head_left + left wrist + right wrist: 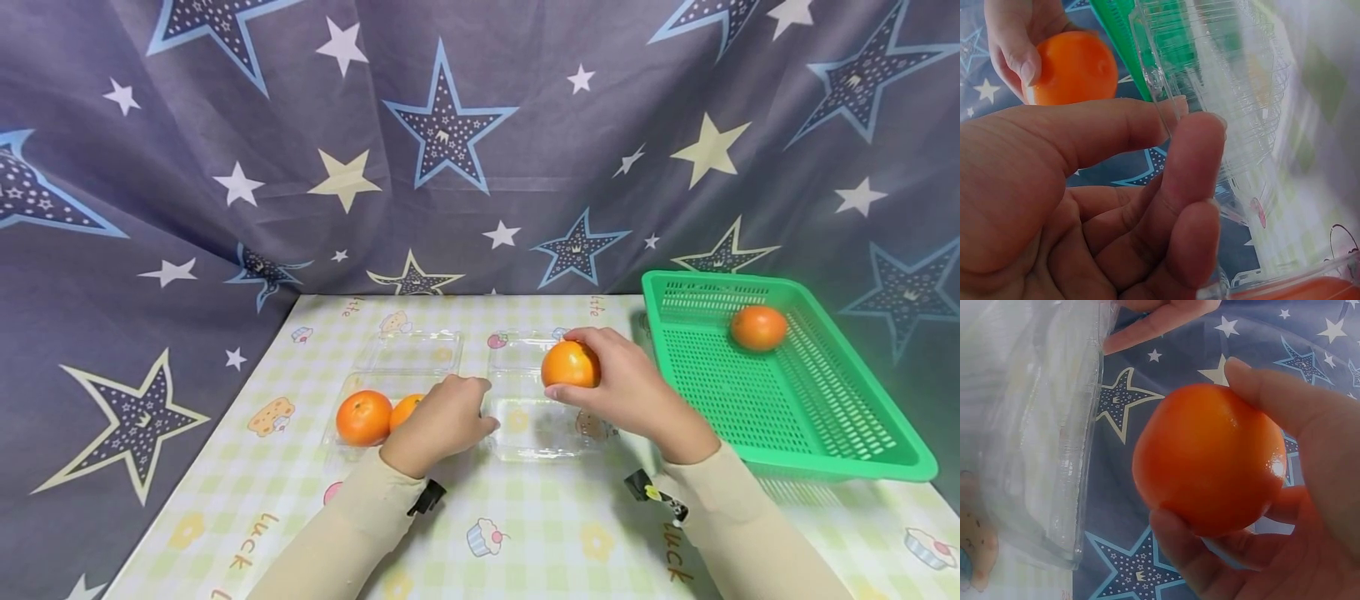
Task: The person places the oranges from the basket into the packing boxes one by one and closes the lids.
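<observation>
1. The right hand curls its fingers and thumb round an orange, held just above the empty clear box.
2. The left hand pinches that box's near rim between thumb and fingertips; beside its knuckles, another clear box holds 2 oranges.
3. 1 more orange lies in the green basket, well beyond the right fingers.
4. Risk, as I judge it: the thin box could flex or slide if the pinch slackens, and the round fruit could roll off.
</observation>
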Tool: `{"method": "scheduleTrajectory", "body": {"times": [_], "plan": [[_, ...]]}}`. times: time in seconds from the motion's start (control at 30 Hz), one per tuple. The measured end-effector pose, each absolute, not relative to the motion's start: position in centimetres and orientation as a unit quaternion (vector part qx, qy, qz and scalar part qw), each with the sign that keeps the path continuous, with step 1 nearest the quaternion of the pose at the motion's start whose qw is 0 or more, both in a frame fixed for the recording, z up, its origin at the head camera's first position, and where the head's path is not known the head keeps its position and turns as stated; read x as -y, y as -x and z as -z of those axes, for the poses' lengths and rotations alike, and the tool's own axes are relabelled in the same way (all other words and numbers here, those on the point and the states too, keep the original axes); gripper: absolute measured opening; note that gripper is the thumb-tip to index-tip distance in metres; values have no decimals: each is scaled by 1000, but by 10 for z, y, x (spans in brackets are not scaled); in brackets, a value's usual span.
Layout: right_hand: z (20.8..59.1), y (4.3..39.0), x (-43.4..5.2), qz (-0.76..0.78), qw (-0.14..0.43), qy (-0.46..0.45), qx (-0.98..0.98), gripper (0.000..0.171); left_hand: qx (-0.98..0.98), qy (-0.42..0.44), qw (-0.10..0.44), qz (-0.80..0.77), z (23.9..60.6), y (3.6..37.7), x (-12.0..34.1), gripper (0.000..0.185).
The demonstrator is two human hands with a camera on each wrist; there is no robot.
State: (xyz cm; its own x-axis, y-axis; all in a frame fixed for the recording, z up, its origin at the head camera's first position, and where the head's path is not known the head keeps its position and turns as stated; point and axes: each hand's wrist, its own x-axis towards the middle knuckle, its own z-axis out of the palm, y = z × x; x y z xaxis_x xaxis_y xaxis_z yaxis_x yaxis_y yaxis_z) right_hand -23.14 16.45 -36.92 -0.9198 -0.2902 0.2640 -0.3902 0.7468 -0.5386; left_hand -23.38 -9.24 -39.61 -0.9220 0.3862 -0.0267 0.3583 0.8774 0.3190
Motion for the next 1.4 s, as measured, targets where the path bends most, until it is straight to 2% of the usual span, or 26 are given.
{"method": "scheduleTrajectory", "body": {"times": [0.23,0.5,0.83,1.07,1.4], "plan": [[376,232,-157,-313,66,-186,929,82,-968,-192,44,-156,397,234,93,35],[389,234,-148,-326,68,-201,921,71,-967,-197,40,-158,398,234,92,25],[399,235,-140,-310,65,-215,924,79,-968,-201,32,-150,399,235,93,18],[412,235,-133,-293,72,-239,923,75,-967,-207,30,-146,402,235,94,9],[419,233,-127,-266,67,-244,930,73,-966,-209,32,-152,402,236,94,10]]}}
